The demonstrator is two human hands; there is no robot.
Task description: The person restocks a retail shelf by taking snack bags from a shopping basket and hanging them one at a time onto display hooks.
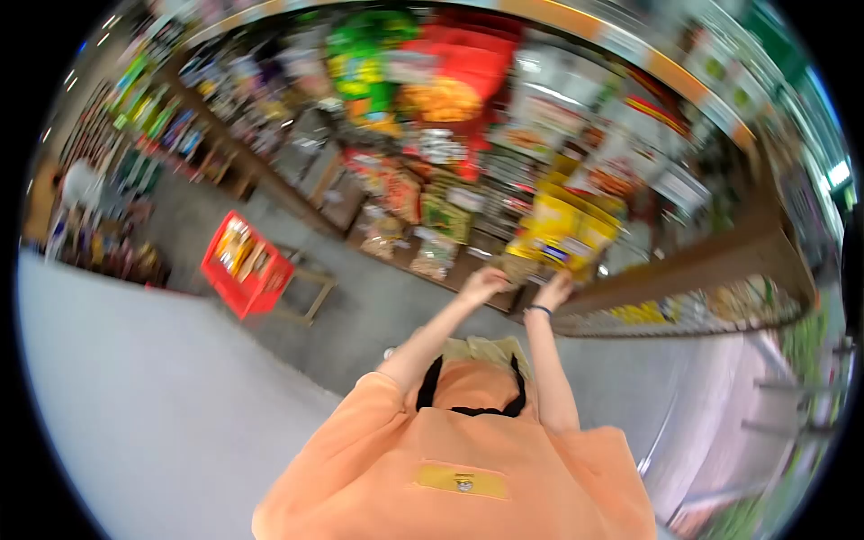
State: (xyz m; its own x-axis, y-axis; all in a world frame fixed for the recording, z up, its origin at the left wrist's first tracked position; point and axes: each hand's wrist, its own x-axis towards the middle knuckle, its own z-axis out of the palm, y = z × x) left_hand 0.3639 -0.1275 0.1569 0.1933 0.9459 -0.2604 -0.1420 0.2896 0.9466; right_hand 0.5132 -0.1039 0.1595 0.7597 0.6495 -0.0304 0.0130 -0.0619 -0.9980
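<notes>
Both arms reach forward to the lower part of a shelf stocked with bagged goods. My left hand (487,282) has its fingers closed at the edge of a small brownish packet (519,268). Close by on the right, my right hand (553,290), with a dark band at the wrist, is closed at the lower edge of a yellow bag (569,225). The yellow bag stands among other packets. Motion blur hides the exact fingertip contact of both hands.
A red basket (245,265) with packets inside rests on a small stand at the left. The shelf's brown edge (684,265) juts out on the right. Red bags (459,67) and green bags (364,67) fill the upper shelf. A blurred person (83,189) is at far left.
</notes>
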